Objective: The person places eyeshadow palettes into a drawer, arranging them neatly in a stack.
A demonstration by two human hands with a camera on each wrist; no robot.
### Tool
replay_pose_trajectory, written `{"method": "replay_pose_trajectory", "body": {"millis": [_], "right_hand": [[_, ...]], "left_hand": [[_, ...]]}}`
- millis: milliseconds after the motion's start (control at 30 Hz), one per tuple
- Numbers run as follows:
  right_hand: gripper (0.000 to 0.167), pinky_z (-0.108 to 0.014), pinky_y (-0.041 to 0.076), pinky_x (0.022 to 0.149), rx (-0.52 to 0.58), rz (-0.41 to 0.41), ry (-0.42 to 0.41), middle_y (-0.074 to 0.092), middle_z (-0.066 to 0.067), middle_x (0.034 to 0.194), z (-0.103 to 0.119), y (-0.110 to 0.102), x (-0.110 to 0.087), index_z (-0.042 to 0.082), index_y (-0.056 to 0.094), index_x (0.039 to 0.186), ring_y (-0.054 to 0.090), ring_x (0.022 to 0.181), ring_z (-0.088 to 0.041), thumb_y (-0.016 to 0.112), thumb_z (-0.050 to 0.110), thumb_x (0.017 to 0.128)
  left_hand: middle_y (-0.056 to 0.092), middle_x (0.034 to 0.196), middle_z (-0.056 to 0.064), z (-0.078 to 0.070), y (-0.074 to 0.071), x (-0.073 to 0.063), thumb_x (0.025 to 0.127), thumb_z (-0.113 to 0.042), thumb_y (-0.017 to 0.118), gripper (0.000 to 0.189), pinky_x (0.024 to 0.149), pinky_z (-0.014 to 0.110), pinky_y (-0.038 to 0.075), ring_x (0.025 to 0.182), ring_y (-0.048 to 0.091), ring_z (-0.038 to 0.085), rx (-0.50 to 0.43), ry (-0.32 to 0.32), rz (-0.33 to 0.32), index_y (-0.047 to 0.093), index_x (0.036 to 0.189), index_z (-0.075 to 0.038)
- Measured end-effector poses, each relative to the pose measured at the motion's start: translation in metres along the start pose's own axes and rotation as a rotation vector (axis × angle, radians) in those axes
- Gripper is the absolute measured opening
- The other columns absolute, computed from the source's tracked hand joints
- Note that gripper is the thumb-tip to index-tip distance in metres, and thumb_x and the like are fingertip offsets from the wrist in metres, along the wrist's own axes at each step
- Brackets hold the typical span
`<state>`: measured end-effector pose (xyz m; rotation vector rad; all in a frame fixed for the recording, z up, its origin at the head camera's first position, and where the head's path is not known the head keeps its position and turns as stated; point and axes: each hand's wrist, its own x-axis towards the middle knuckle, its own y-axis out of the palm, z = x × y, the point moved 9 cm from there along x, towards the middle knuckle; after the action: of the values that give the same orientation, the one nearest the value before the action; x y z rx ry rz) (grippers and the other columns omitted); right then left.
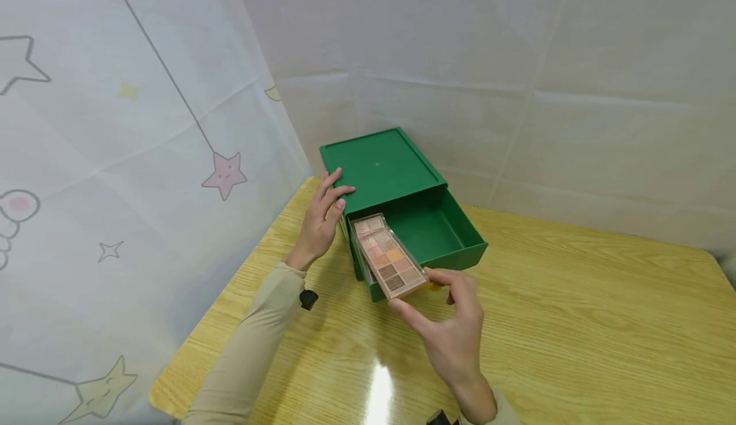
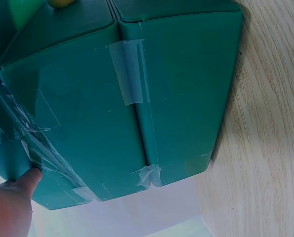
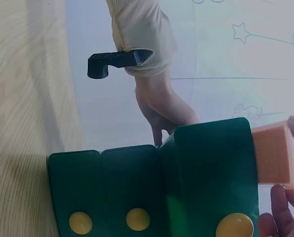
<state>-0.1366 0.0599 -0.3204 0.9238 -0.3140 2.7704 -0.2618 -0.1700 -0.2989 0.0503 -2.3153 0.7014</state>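
Note:
A green drawer box stands on the table, its top drawer pulled out. My right hand pinches the near end of an eyeshadow palette between thumb and fingers. The palette slants over the drawer's left front corner, its far end inside the drawer. Pale pans show at that far end; I cannot tell whether they belong to a second palette. My left hand rests on the box's left top edge, fingertips on the lid. In the right wrist view, the palette's pinkish underside juts past the drawer front.
Two lower drawers sit closed beneath, with round yellow knobs. Clear tape joins the tiers at the side. A patterned cloth hangs at left, and a pale sheet hangs behind the wooden table.

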Motion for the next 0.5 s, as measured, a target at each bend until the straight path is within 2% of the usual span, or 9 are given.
{"method": "replay_pose_trajectory", "body": {"millis": [233,367,500], "right_hand": [[0.037,-0.024,0.033,0.074,-0.04,0.06,0.007,0.067,-0.003,0.098,-0.0012,0.0078,0.0032,0.009,0.071,0.105,0.047,0.089,-0.017,0.086,0.012,0.071],[0.033,-0.025,0.036,0.075,-0.079,0.051,-0.04,0.064,-0.002,0.096,0.0025,0.0088,0.0061,0.01,0.073,0.106,0.044,0.091,-0.014,0.083,0.011,0.074],[0.03,-0.026,0.031,0.071,-0.137,0.03,-0.096,0.053,-0.004,0.089,0.0072,0.0096,0.0101,0.01,0.075,0.105,0.035,0.087,-0.012,0.081,0.009,0.076]], "left_hand": [[0.031,0.151,0.03,0.0002,0.0006,-0.0003,0.098,-0.001,0.041,0.03,0.118,0.06,0.015,0.146,0.012,0.049,-0.003,-0.001,0.001,0.058,0.122,0.005],[0.031,0.151,0.03,0.0,0.0011,-0.0002,0.098,-0.001,0.042,0.03,0.118,0.06,0.015,0.146,0.012,0.049,-0.002,0.001,0.0,0.058,0.122,0.005],[0.031,0.151,0.03,-0.0003,0.0008,0.0001,0.098,0.0,0.041,0.03,0.118,0.06,0.015,0.146,0.012,0.049,-0.005,0.004,-0.004,0.058,0.122,0.006]]}}
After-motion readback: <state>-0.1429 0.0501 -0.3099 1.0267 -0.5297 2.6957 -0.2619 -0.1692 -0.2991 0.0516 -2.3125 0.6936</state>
